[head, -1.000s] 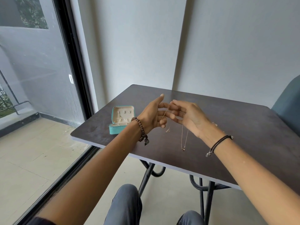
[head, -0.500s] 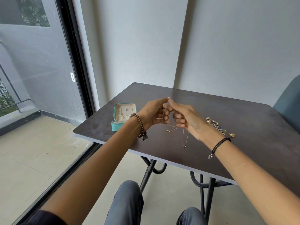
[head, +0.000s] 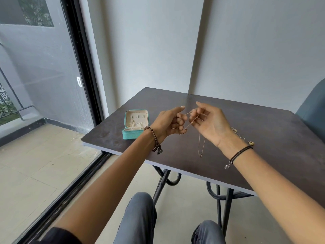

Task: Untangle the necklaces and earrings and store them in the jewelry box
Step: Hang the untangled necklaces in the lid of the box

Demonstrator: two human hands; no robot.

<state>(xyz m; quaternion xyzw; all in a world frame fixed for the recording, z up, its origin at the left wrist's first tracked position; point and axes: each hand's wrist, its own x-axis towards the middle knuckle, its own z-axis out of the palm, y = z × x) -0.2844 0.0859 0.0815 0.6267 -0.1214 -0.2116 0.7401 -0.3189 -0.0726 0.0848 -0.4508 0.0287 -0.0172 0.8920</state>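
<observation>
Both hands are raised above the dark table (head: 263, 131), a little apart, with thin gold necklace chains stretched between them. My left hand (head: 168, 123) curls its fingers round chain strands, and a small pendant hangs by its fingertips. My right hand (head: 209, 123) pinches another necklace (head: 200, 147), whose loop hangs down to a small pendant just above the table. The teal jewelry box (head: 135, 126) lies open to the left of my left hand, cream lining showing. Several earrings (head: 243, 137) lie on the table behind my right wrist.
A glass sliding door with a black frame (head: 82, 71) runs along the left. A blue-grey chair (head: 313, 110) stands at the table's right end. The table's near edge (head: 175, 169) is above my knees, with black metal legs below.
My hands, which were pinched together half a second ago, have drawn slightly apart, stretching the chain between them. The hanging loop stays under my right hand.
</observation>
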